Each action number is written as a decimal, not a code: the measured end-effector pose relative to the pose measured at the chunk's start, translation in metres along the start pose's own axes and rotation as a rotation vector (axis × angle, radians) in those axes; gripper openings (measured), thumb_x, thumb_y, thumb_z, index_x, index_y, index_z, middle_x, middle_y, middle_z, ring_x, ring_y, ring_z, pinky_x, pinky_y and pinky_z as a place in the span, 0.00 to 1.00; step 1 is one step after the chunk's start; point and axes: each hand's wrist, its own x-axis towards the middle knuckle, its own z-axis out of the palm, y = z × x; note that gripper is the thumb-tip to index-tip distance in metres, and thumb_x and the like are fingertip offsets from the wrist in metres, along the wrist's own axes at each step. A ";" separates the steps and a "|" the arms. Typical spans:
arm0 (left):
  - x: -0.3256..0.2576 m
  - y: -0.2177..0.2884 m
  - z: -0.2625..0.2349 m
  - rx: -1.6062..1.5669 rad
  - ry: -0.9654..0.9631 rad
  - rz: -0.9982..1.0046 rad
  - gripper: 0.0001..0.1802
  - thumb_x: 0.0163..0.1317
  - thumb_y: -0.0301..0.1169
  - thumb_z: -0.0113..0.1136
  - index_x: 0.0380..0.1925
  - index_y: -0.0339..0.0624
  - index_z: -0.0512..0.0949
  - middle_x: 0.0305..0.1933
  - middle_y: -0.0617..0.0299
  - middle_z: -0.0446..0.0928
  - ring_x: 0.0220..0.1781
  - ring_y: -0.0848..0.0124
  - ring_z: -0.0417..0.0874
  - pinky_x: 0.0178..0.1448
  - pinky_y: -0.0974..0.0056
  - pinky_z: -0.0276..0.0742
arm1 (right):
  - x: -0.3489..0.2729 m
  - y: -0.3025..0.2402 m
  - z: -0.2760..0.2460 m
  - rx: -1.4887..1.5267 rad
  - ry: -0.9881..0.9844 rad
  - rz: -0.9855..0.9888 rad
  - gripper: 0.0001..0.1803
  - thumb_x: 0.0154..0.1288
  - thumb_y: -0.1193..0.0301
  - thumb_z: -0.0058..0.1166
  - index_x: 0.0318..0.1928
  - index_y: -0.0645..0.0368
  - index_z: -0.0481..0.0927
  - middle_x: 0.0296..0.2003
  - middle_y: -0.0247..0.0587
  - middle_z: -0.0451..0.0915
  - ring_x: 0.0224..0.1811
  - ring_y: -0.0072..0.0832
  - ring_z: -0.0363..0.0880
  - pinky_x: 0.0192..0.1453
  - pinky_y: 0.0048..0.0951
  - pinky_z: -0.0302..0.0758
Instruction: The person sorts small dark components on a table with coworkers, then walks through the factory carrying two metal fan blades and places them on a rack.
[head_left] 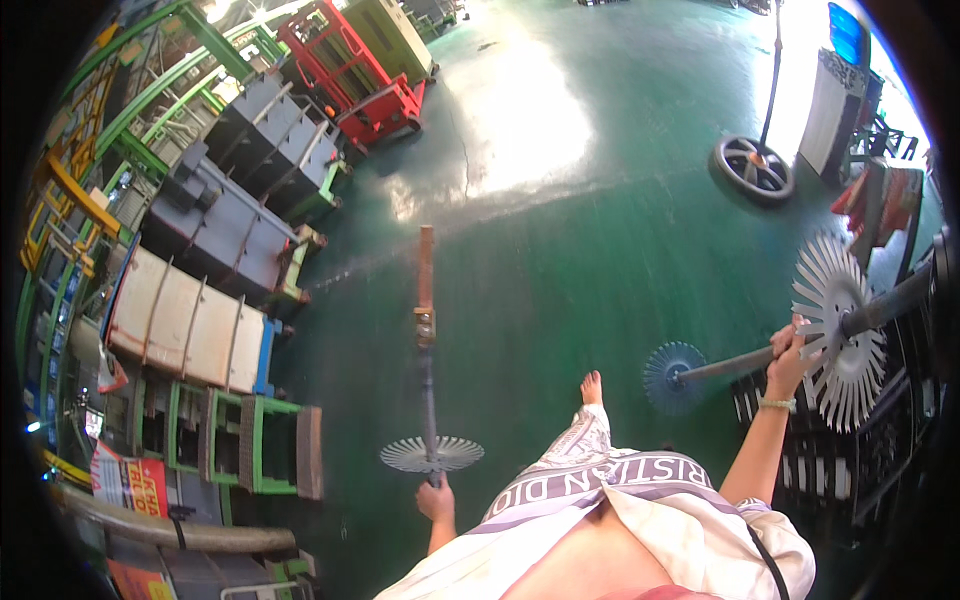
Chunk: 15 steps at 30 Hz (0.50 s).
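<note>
The left hand (436,500) is closed around the lower end of a rod (428,390). Just above this hand, a slatted grey disc (405,456) is carried on the rod and is seen nearly edge-on. Farther ahead of the hand, the rod is topped by a brown bar (426,268), which is pointed away from the body.

The right hand (788,358) is wrapped around a shaft (735,364), and a pale bracelet (777,404) is worn at its wrist. On the shaft, 2 slatted discs are seen: a pale disc (850,292) just to the right of the hand, and a bluish disc (675,380) to its left, well apart from it. Whether the pale disc is touched by the fingers cannot be told. Beyond that disc, the shaft is continued toward the right edge of the view.

Below the right hand, black racks (812,470) are partly hidden by the arm. Far ahead of it, a spoked wheel (754,170) is set at the foot of a pole. Between the 2 hands, a foot (592,388) is seen over the green floor (520,310). To the left of the left hand, green-framed steps (232,440) are placed, with a white box (185,312) and grey boxes (220,230) farther ahead, and a red cart (385,110) beyond them.
</note>
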 end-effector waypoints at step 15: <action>0.315 0.481 0.160 -0.092 -0.105 0.101 0.21 0.50 0.51 0.59 0.25 0.42 0.79 0.27 0.51 0.79 0.34 0.51 0.79 0.37 0.50 0.73 | 0.295 0.238 0.183 -0.173 0.169 -0.129 0.19 0.64 0.70 0.46 0.15 0.53 0.63 0.09 0.26 0.57 0.09 0.16 0.51 0.19 0.19 0.55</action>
